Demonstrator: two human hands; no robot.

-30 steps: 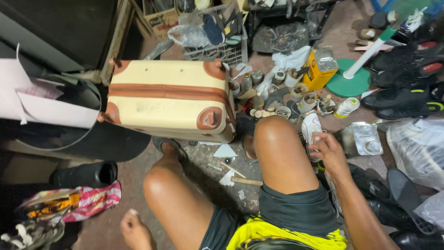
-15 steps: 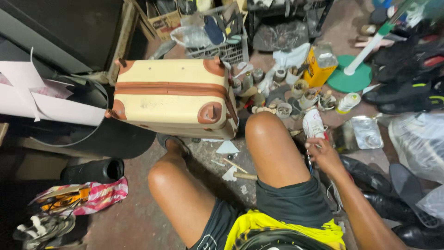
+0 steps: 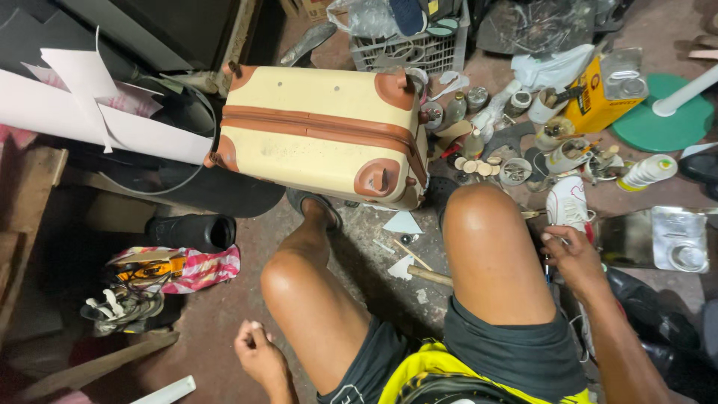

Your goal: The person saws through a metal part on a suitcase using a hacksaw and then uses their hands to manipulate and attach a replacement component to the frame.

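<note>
Suitcase (image 3: 321, 138): hard-shell, cream body, brown corner caps and a brown zip band running round the middle; lies on its side on the floor (image 3: 247, 247), just beyond the person's knees, wheel end toward them, surface scuffed and grimy. White shoe (image 3: 568, 206): small sneaker with pale sole, lies on the floor just beyond the right hand, beside the right knee; fingertips near or touching it, contact cannot be told. Right hand (image 3: 572, 254): low at the right side of the right thigh, wrist bent, fingers curled narrow round something small and dark, item too hidden to name. Left hand (image 3: 254, 352): hangs at the outer side of the left thigh, near the floor, fingers folded loosely into a half-fist, holding nothing visible. Legs: bare, knees raised, dark shorts, yellow shirt hem at the bottom edge; one foot in a sandal (image 3: 314, 206) just under the suitcase. Surroundings: white paper sheets (image 3: 90, 112) at left over a dark round tub; black boot (image 3: 191, 232) lying on its side; striped pink cloth (image 3: 187, 265) with tools; grey crate (image 3: 411, 49) behind the suitcase; yellow can (image 3: 598, 97) and small jars and tins at upper right; green round stand base (image 3: 662, 123) with white pole; metal can (image 3: 658, 239) on its side right of the shoe; dark shoes at far right.
</note>
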